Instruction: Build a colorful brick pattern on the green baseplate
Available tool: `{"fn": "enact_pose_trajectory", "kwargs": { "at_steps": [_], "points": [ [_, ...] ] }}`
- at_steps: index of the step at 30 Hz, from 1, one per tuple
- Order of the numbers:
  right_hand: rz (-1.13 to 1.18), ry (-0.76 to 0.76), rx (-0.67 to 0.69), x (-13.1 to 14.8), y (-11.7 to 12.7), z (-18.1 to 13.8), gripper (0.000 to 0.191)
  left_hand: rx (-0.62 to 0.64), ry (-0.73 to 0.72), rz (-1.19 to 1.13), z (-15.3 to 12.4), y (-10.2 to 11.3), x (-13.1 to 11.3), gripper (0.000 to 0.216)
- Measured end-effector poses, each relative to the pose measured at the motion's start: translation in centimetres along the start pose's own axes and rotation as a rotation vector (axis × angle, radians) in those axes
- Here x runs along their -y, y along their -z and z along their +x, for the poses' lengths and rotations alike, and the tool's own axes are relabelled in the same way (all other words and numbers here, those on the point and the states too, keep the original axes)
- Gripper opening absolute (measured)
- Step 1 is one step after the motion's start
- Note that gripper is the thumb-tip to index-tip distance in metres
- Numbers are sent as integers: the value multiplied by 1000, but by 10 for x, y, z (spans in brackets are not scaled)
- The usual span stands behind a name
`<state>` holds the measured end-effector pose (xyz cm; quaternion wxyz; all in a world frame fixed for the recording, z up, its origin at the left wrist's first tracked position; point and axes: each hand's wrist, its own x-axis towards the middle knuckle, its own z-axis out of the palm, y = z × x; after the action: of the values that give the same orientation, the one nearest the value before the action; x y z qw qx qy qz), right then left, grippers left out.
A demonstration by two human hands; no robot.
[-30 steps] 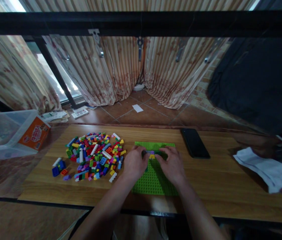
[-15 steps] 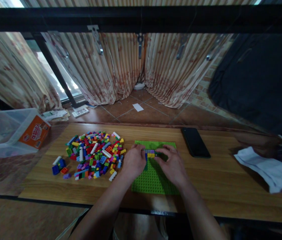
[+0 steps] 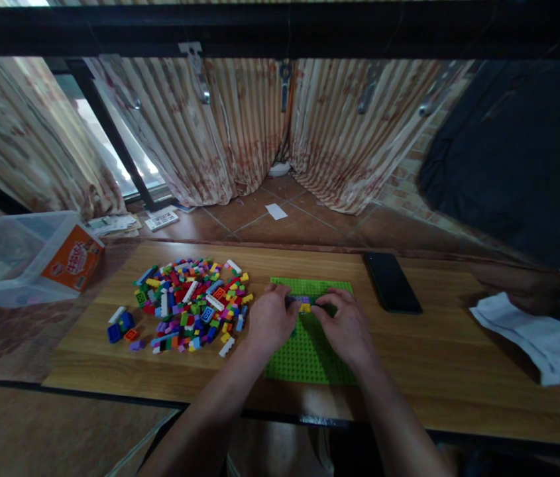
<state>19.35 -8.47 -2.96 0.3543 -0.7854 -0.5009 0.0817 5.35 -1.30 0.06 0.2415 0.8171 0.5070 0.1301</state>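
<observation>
A green studded baseplate (image 3: 302, 358) lies on the wooden table in front of me. Over its far half, a small assembly of toy bricks (image 3: 304, 305), yellow and purple, shows between my hands. My left hand (image 3: 272, 319) is closed on the left end of these bricks, its fingers covering that end. From the other side, my right hand (image 3: 346, 326) pinches the right end between thumb and fingertips. The fingers hide most of the bricks, and I cannot tell whether they are pressed onto the plate.
Left of the plate spreads a pile of loose colored bricks (image 3: 185, 324), with a few bricks (image 3: 121, 326) set apart. A black phone (image 3: 393, 283) and crumpled white paper (image 3: 528, 334) lie to the right. A clear plastic bin (image 3: 21, 255) stands beyond the table's left end.
My left hand has shifted slightly over the bricks, and its fingers now hide the blue brick that showed beside them. The camera view has moved a little.
</observation>
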Motion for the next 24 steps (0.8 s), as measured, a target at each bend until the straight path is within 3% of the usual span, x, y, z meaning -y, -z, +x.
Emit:
{"fn": "enact_pose_trajectory", "kwargs": {
  "at_steps": [24],
  "points": [
    [17, -102, -29, 4, -8, 4, 13, -31, 95, -59, 3, -6, -4, 19]
  ]
}}
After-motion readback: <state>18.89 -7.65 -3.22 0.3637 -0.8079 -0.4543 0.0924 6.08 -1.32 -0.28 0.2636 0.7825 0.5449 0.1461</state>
